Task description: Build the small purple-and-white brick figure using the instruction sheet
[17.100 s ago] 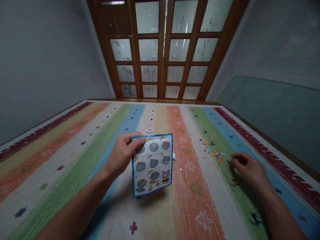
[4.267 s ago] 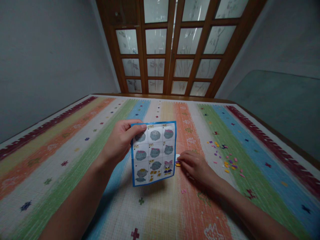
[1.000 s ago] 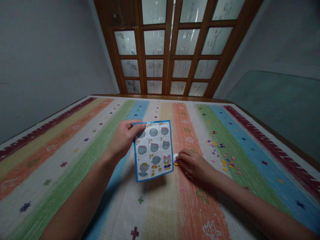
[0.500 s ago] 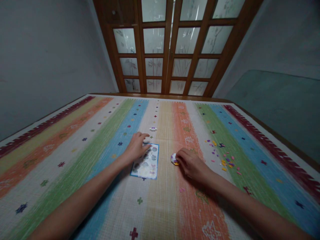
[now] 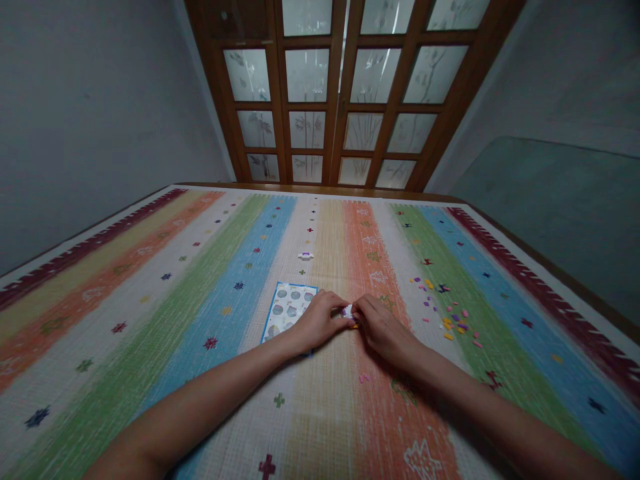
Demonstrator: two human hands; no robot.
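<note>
A small assembly of white, purple and yellow toy bricks [image 5: 348,311] sits between my two hands, over the edge of the orange stripe. My left hand [image 5: 321,319] has thumb and fingers closed on its left side. With bent fingertips, my right hand [image 5: 383,328] grips its right side. Much of the assembly is hidden by fingers. Partly under my left wrist lies a blue-edged instruction sheet [image 5: 290,301] with grey round pictures. Beyond it stands a separate white and purple brick piece [image 5: 305,256].
Loose pink, yellow and purple bricks [image 5: 454,325] are scattered to the right of my right hand. A pink piece [image 5: 364,379] lies nearer to me. The striped tablecloth [image 5: 225,400] covers the table, with wood-framed glass doors [image 5: 307,127] behind it.
My left hand has moved right and nearer, from above the instruction sheet to the brick assembly, and has closed on it. My right hand stays at the assembly.
</note>
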